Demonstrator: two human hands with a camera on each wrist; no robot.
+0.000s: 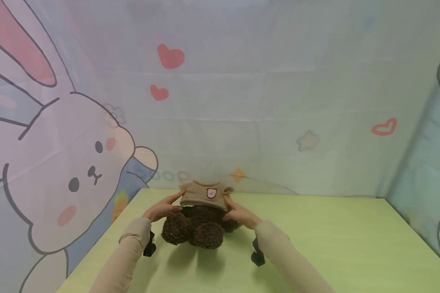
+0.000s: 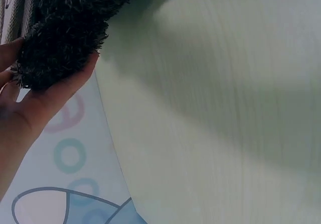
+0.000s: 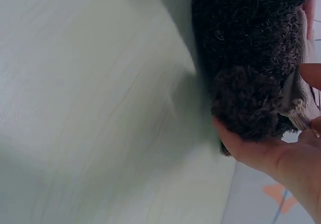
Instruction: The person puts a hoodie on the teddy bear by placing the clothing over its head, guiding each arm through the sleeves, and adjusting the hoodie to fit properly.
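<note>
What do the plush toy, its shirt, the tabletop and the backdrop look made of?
Plush toy: likely synthetic fur, matte; shaggy dark tufts.
Shirt: probably soft knit, matte tan; ribbed texture in the wrist views.
Tabletop: smooth, low sheen, faint grain-like streaks; laminate or film covering, can't tell.
Backdrop: seemingly thin printed fabric, matte; visible creases.

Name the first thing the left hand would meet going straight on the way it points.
The beige shirt on the dark brown plush toy; the left hand appears to touch its side, though exact depth there is hard to judge.
</note>
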